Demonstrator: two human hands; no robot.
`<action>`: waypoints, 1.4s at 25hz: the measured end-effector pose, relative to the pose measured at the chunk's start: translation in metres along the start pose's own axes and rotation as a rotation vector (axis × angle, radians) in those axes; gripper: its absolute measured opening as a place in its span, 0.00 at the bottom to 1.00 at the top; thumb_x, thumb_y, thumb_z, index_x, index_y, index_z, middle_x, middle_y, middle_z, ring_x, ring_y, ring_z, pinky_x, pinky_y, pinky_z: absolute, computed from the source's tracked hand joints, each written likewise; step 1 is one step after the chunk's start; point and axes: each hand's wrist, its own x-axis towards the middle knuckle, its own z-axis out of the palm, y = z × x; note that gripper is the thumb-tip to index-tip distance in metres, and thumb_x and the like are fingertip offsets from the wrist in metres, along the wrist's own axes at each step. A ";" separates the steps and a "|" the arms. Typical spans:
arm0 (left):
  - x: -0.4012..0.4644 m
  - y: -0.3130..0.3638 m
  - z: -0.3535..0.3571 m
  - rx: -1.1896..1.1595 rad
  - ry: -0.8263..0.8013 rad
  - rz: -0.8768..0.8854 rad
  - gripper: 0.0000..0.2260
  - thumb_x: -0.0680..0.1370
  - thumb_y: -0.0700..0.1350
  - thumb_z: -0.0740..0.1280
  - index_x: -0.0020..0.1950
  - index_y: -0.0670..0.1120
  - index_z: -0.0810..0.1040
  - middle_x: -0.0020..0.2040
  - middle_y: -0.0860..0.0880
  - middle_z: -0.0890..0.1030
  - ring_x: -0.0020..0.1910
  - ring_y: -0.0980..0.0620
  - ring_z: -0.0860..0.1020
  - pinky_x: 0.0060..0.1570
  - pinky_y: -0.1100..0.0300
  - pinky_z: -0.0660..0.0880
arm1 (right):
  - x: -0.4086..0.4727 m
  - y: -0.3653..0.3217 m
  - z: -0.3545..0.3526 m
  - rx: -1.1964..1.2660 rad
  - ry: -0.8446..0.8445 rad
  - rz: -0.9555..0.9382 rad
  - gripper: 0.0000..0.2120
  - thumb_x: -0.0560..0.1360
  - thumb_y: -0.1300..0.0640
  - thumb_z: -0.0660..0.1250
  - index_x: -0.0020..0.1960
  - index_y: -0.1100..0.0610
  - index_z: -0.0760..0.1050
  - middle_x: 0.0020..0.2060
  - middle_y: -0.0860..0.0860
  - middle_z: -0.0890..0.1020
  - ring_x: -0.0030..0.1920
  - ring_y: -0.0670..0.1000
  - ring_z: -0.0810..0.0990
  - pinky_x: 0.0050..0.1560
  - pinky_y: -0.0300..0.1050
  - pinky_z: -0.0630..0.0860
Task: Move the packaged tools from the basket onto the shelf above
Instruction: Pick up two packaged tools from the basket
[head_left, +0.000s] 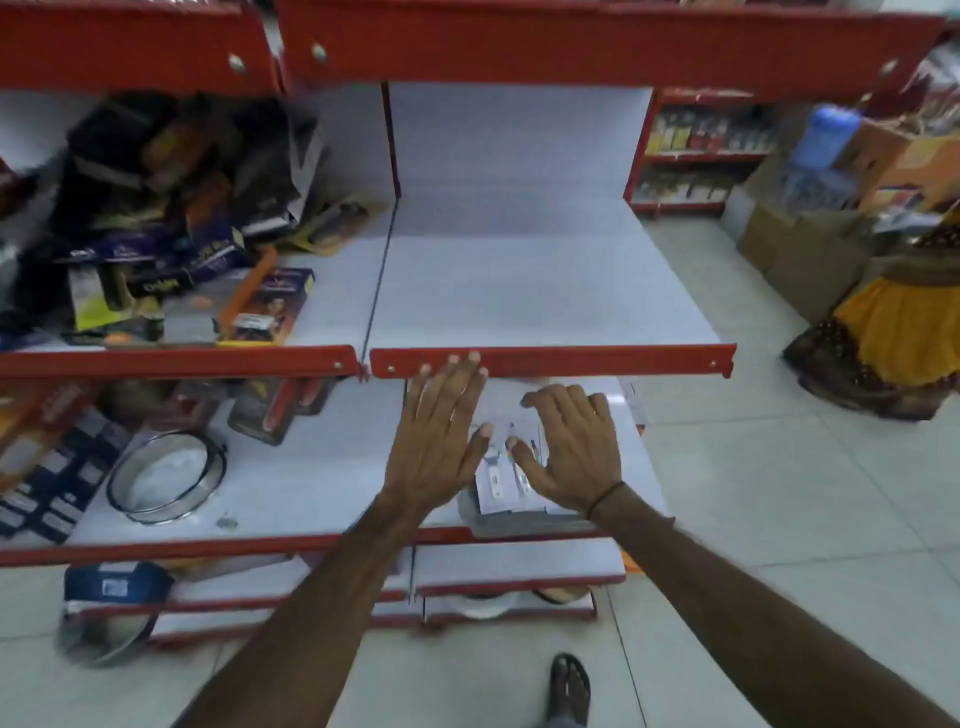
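A stack of white packaged tools (500, 475) lies in a grey basket (524, 526) at the front right of the lower white shelf. Both hands hover over the stack. My left hand (439, 441) is spread flat, fingers apart, its fingertips reaching up to the red front lip (597, 359) of the shelf above. My right hand (569, 449) is also spread, palm down over the right half of the packages and hiding most of them. Neither hand has its fingers closed around anything. The shelf above (530, 291) is a bare white board.
Left of the divider, boxed goods (265, 306) crowd the upper shelf. A round steel sieve (166, 475) and more boxes lie on the lower shelf's left. A person in yellow clothing (898, 343) sits on the floor at the right, near cardboard cartons (800, 249). My sandalled foot (569, 686) is on the tiles.
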 end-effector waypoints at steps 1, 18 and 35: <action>-0.009 -0.001 0.019 0.015 -0.055 -0.004 0.23 0.82 0.50 0.59 0.74 0.40 0.69 0.75 0.41 0.70 0.76 0.41 0.67 0.76 0.42 0.62 | -0.008 0.007 0.018 -0.006 -0.076 0.011 0.18 0.73 0.44 0.64 0.56 0.55 0.76 0.50 0.52 0.80 0.47 0.56 0.76 0.47 0.52 0.68; 0.022 -0.059 0.197 -0.046 -0.647 -0.236 0.29 0.71 0.41 0.73 0.71 0.41 0.73 0.71 0.42 0.76 0.73 0.37 0.71 0.70 0.26 0.63 | 0.031 0.103 0.178 0.028 -0.850 0.031 0.33 0.72 0.60 0.70 0.74 0.55 0.64 0.71 0.55 0.71 0.69 0.59 0.72 0.68 0.57 0.71; 0.012 -0.017 0.038 -0.415 -0.503 -0.228 0.08 0.79 0.35 0.57 0.54 0.45 0.71 0.52 0.41 0.82 0.44 0.47 0.76 0.40 0.59 0.71 | 0.018 0.073 0.063 0.442 -0.730 0.322 0.12 0.75 0.60 0.63 0.52 0.46 0.79 0.54 0.53 0.85 0.50 0.58 0.83 0.53 0.57 0.81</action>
